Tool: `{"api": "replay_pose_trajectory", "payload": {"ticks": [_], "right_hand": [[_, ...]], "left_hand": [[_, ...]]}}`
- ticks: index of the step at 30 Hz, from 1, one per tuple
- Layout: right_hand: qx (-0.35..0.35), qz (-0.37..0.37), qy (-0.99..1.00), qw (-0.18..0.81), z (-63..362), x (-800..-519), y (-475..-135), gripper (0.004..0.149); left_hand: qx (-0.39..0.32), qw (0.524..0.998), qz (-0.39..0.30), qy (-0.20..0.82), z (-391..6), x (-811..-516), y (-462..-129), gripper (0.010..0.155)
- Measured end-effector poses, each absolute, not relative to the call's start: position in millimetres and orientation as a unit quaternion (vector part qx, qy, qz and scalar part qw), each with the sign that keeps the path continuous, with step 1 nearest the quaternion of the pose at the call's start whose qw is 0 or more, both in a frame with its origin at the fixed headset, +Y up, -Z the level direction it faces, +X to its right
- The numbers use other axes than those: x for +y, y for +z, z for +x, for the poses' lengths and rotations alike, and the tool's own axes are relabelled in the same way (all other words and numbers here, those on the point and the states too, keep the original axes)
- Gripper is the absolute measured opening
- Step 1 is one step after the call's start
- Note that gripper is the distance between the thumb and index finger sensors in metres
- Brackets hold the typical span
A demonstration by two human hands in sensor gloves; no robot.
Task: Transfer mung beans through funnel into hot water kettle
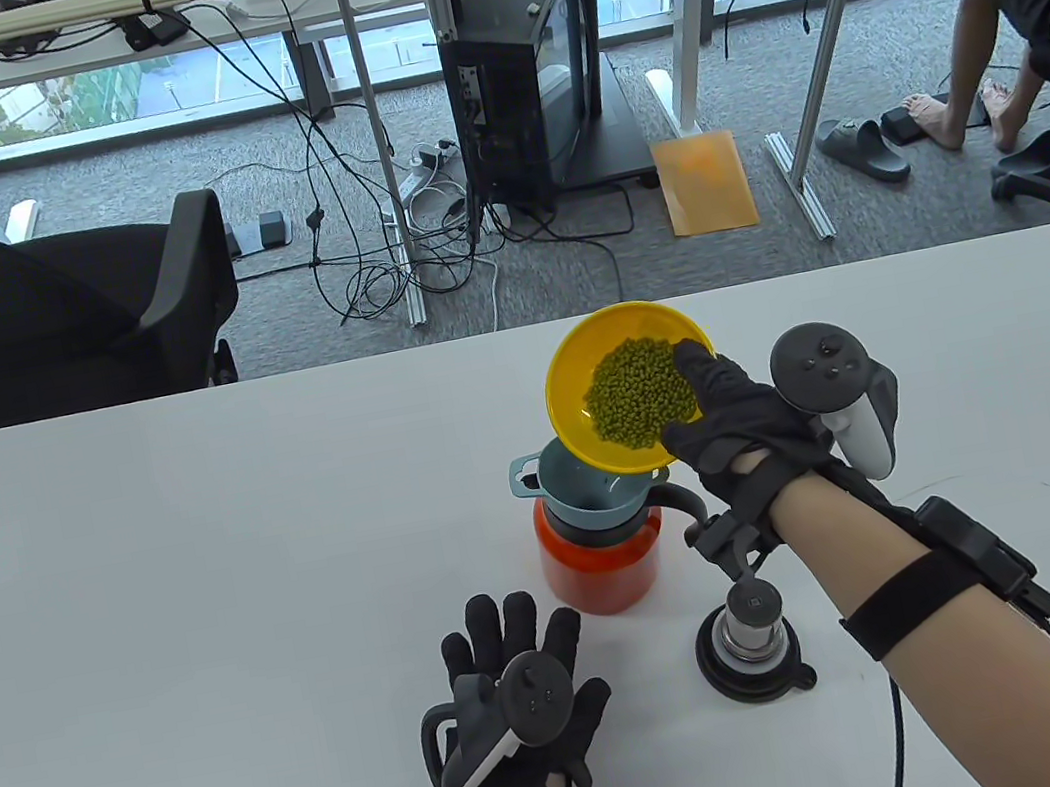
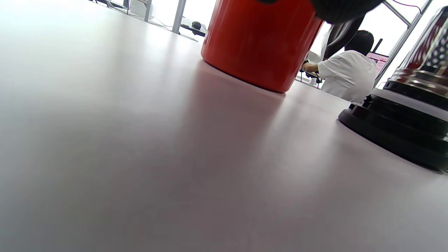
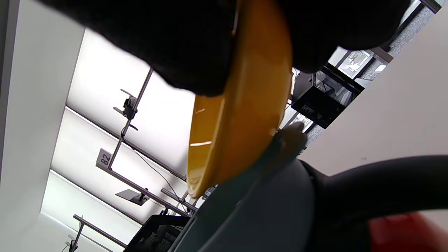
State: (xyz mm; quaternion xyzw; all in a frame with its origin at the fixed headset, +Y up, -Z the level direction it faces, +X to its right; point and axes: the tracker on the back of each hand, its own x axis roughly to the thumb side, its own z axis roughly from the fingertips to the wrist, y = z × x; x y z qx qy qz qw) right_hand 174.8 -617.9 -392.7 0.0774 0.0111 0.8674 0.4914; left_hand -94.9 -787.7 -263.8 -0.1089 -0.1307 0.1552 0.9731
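Observation:
A red kettle [image 1: 602, 568] stands mid-table with a grey-blue funnel [image 1: 575, 491] seated in its mouth. My right hand [image 1: 732, 418] grips a yellow bowl [image 1: 573, 375] by its right rim and holds it tilted over the funnel. Green mung beans [image 1: 639, 394] lie heaped in the bowl. In the right wrist view the bowl's yellow underside [image 3: 245, 115] sits against the funnel's rim [image 3: 259, 196]. My left hand [image 1: 515, 680] rests flat and empty on the table in front of the kettle. The left wrist view shows the kettle's red base [image 2: 260, 42].
The kettle's black and steel lid [image 1: 752, 643] stands on the table [image 1: 162, 579] right of my left hand, below my right forearm; it also shows in the left wrist view [image 2: 402, 133]. A black office chair [image 1: 36, 327] stands beyond the table's far left edge.

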Motion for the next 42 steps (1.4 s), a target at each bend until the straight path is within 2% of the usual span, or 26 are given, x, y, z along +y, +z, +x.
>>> {"api": "replay_pose_trajectory", "payload": {"ticks": [7,11,17,24,42], "right_hand": [[-0.031,0.138,0.897,0.419,159.8,-617.3,-383.6,0.097],[-0.020,0.158,0.900,0.405,151.4,-619.8,-379.4,0.101],[-0.039,0.181,0.910,0.370,144.2,-622.5,-372.8,0.106],[-0.106,0.226,0.930,0.269,138.9,-619.0,-365.1,0.110],[-0.155,0.236,0.942,0.179,140.7,-616.7,-362.9,0.112]], "left_hand": [[-0.132,0.973,-0.110,0.154,-94.3,-787.0,-262.9,0.078],[-0.133,0.973,-0.111,0.154,-94.2,-786.5,-262.6,0.079],[-0.133,0.973,-0.110,0.154,-94.1,-785.8,-262.5,0.078],[-0.135,0.973,-0.111,0.154,-93.3,-785.4,-262.3,0.079],[-0.134,0.972,-0.114,0.156,-93.3,-784.6,-261.9,0.079]]}}
